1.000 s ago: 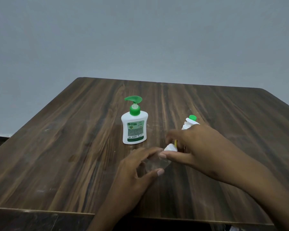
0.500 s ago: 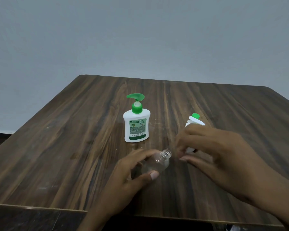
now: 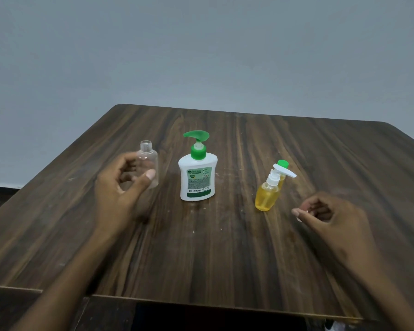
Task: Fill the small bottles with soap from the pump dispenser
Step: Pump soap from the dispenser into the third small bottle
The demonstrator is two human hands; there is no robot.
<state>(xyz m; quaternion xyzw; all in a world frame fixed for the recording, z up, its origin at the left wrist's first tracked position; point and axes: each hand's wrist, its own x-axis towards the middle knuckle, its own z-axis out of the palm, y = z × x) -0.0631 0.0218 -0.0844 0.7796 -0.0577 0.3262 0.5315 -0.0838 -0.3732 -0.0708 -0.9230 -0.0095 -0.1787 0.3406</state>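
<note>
We are gripping an uncapped, empty clear plastic bottle (image 3: 149, 166) in our left hand (image 3: 123, 187), at nine o'clock of the white green-pump dispenser (image 3: 197, 168). Our right hand (image 3: 330, 217) is curling (around something small and white). Two yellow-filled small bottles (image 3: 269, 192) are standing at three o'clock; this one is awaiting soap.

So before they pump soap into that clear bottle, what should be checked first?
1. Clear bottle uncapped: ok, neck is open.
2. Bottle upright: ok.
3. Bottle held steady: ok, left hand grips it.
4. Bottle under the dispenser spout: not ok, it stands to the dispenser's left, apart from it.
5. Right hand free to press the pump: cannot tell; its fingers are curled round something small and pale.
6. Yellow bottles out of the way: ok, off to the right.
</note>
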